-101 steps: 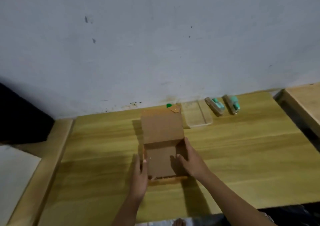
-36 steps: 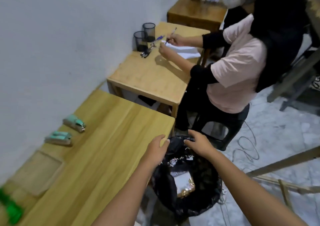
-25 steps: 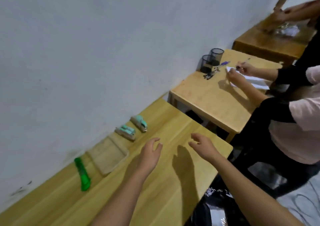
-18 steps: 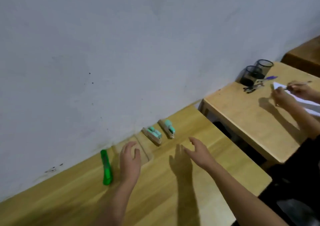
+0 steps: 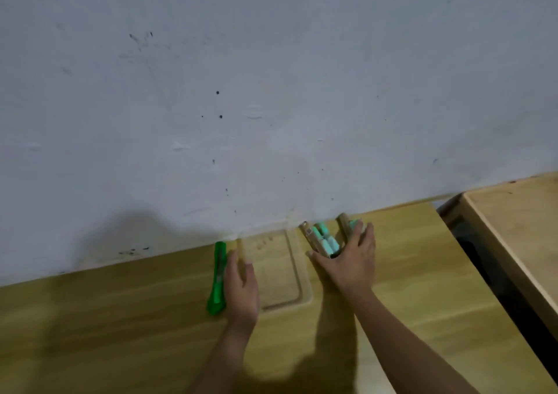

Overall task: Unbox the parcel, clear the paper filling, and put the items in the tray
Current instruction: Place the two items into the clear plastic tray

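Against the wall, we are spreading the right hand (image 5: 347, 257) over both items (image 5: 324, 239), grasp unconfirmed; left hand (image 5: 241, 282), uncurled, is steadying the tray (image 5: 299, 273). Lift them together.

Two hands (left (image 5: 241, 285), right (image 5: 350, 260)) were in view. There were two teal items (image 5: 321, 239) (image 5: 350, 226), one clear tray (image 5: 297, 268), one green cutter (image 5: 218, 276) and two tables (image 5: 120, 333) (image 5: 519, 221).

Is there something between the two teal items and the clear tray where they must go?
Nothing visible: the teal items, under the right hand, lie beside the tray; its inside looks empty.
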Demonstrator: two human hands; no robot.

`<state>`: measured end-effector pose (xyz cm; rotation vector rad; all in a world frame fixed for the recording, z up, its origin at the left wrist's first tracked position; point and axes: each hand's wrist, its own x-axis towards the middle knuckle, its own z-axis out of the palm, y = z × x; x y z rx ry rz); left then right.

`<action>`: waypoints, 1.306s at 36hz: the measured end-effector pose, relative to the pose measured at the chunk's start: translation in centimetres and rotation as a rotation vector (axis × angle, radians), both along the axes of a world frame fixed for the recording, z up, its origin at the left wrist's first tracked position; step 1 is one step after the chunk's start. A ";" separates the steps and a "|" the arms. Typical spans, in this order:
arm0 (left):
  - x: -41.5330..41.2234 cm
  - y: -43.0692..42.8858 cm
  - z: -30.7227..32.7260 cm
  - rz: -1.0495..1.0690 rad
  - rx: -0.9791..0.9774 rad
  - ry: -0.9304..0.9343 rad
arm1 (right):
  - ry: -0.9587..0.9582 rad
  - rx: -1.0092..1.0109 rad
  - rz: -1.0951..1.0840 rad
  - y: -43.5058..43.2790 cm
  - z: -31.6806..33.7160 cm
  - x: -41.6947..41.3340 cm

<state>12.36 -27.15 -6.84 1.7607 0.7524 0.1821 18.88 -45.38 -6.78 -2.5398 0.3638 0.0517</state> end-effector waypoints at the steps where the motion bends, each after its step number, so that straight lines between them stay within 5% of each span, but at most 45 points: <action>1: -0.1 0.0 -0.1 -0.004 -0.017 -0.018 | -0.019 -0.020 -0.011 0.2 -0.2 0.1; 15: -0.2 -0.7 -1.0 -0.051 0.048 -0.025 | -0.099 0.004 -0.029 -1.7 -1.1 1.4; 47: 0.3 -0.7 -2.0 -0.009 -0.031 -0.072 | -0.188 0.398 -0.026 1.4 1.9 -2.4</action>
